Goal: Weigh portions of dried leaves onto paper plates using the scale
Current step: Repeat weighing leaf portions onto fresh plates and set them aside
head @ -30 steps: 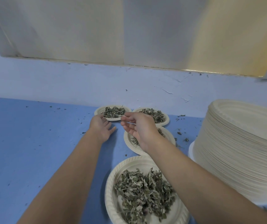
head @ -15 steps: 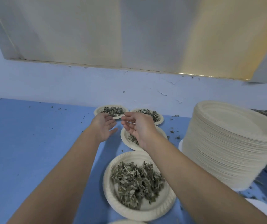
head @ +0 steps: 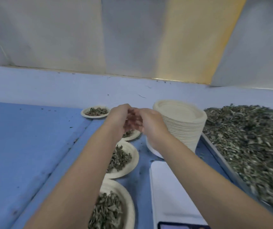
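My left hand point(head: 117, 119) and my right hand point(head: 149, 124) meet in the air, fingertips touching and loosely curled, with nothing visibly held. Right below them a paper plate of dried leaves point(head: 132, 136) is mostly hidden. Nearer me, two more filled plates point(head: 129, 161) point(head: 124, 202) line up, and another filled plate point(head: 94, 111) sits at the back. The white scale point(head: 170, 192) lies empty by my right forearm, its display point(head: 182, 226) at the bottom edge. A tall stack of empty paper plates point(head: 182, 121) stands just right of my right hand.
A metal tray point(head: 221, 160) heaped with loose dried leaves point(head: 251, 142) fills the right side. Leaf crumbs dot the blue table point(head: 25, 146), which runs bare to the left. A pale wall and a metal panel close off the back.
My hands lifted off the far plates and came together. The view swung right, bringing the scale and the leaf tray into sight.
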Motion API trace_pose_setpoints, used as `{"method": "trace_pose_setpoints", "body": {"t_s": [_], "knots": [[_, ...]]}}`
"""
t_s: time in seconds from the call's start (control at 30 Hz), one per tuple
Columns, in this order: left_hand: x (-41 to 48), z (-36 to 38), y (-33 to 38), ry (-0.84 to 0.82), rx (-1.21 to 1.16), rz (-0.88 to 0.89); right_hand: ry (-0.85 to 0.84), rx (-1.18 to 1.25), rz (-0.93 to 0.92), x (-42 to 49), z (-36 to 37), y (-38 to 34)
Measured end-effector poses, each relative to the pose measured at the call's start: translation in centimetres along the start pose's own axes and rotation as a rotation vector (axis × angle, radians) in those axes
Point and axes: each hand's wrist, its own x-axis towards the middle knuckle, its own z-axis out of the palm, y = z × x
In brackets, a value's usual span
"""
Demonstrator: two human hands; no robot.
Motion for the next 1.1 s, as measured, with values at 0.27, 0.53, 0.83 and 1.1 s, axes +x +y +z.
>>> {"method": "trace_pose_setpoints", "body": {"t_s": [0.27, 0.53, 0.83, 1.1], "knots": [[-4.6, 4.7, -3.1, -0.018, -0.222, 0.004, 0.343, -0.785, -0.607, -1.8, -8.1, -2.6], [-5.4, 5.1, -4.4, 0.048, -0.270, 0.048, 0.133, -1.453, -0.603, -2.0, -12.6, -2.8], [-6.1, 5.3, -4.6, 0.057, -0.274, 0.031, 0.068, -1.422, -0.554, -1.9, -12.2, -2.8], [-6.8, 6.2, -4.9, 0.002, -0.226, 0.009, 0.061, -1.443, -0.580, -1.7, -12.2, -2.8]]}}
